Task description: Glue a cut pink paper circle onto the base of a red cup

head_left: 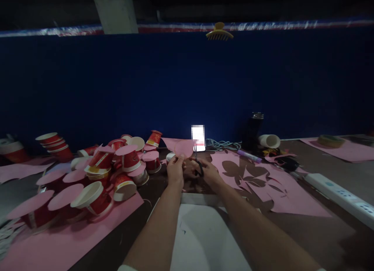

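Note:
My left hand (176, 171) pinches the lower edge of a piece of pink paper (182, 147) and holds it up off the table. On the paper a faint rounded outline shows. In my right hand (209, 171) is a pair of dark-handled scissors (200, 168), its blades pointing up at the paper's right edge. Whether the blades are apart cannot be made out. Behind the paper glows a blurred white screen (198, 135). To the left of my hands stand and lie several red paper cups (129, 162), many with pink paper discs on them.
Cut pink paper (277, 199) with holes lies at right, by a purple marker (249, 156) and a white power strip (339, 193). A dark bottle (253, 129) and a tipped cup (269, 141) stand near the blue wall (163, 80). A tape roll (330, 141) lies far right.

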{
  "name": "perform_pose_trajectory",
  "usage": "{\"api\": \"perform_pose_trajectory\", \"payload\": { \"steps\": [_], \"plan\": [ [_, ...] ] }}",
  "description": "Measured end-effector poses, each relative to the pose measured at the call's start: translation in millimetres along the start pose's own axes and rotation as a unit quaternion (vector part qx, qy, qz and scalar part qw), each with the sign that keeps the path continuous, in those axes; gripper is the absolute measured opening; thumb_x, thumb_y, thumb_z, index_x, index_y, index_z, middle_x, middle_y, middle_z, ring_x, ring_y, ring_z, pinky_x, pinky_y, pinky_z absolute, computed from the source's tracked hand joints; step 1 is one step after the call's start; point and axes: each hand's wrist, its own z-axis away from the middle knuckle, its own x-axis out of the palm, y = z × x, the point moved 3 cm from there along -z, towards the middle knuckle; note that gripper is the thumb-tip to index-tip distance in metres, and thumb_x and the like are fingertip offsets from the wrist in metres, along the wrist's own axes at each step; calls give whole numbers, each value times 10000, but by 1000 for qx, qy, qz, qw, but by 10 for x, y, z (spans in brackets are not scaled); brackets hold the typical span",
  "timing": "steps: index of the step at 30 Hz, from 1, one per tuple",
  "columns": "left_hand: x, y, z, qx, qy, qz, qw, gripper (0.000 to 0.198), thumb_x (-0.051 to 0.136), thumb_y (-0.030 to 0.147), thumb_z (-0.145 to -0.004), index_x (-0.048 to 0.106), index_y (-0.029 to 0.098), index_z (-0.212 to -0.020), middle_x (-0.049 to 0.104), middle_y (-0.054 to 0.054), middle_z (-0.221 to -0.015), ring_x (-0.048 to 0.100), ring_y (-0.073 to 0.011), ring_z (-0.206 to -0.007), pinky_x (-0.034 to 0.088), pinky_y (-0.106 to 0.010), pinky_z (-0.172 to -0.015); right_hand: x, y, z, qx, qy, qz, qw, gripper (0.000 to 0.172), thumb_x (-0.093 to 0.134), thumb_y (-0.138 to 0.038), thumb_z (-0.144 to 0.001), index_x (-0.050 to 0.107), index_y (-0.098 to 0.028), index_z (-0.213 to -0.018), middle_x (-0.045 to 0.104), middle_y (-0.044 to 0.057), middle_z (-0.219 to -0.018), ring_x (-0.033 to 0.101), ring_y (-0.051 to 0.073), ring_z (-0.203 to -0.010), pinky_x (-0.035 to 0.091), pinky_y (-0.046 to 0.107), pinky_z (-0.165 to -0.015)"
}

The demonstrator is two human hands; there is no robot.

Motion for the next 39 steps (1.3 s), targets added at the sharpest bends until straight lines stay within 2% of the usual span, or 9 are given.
{"api": "perform_pose_trajectory", "payload": {
  "steps": [8,16,20,30,39],
  "plan": [
    [-34,-18,-39,16,25,-16,999,288,724,369,-574,575,145,-677,491,57,-528,435,-48,-461,328,-160,-431,107,83,21,26,-72,-38,996,451,759,-412,-621,687,-184,-1003,646,20,-715,562,131,-629,460,260,-601],
    [4,1,6,17,5,-32,999,321,729,397,-575,567,139,-673,477,64,-525,416,-45,-459,333,-166,-442,-33,8,-20,-7,-5,3,1000,481,719,-426,-661,673,-142,-1047,590,2,-632,501,107,-574,413,231,-536],
    [15,-7,25,11,2,-41,999,329,728,408,-573,562,138,-663,471,67,-521,415,-46,-460,331,-173,-448,-68,16,-42,-10,-3,15,1000,489,712,-421,-661,665,-136,-1056,579,-4,-633,493,102,-567,415,236,-552],
    [51,-31,85,13,-16,-80,997,278,681,381,-633,582,135,-715,487,60,-523,429,-57,-474,348,-177,-460,-54,-2,-44,-22,10,19,1000,417,742,-458,-616,688,-134,-873,548,-3,-582,468,99,-531,395,224,-502],
    [51,-40,85,15,-14,-81,997,261,675,363,-633,600,135,-735,496,58,-534,430,-61,-481,353,-182,-463,-47,9,-48,-15,20,11,1000,409,751,-452,-605,688,-139,-860,545,-10,-571,465,97,-522,386,224,-491]
  ]
}}
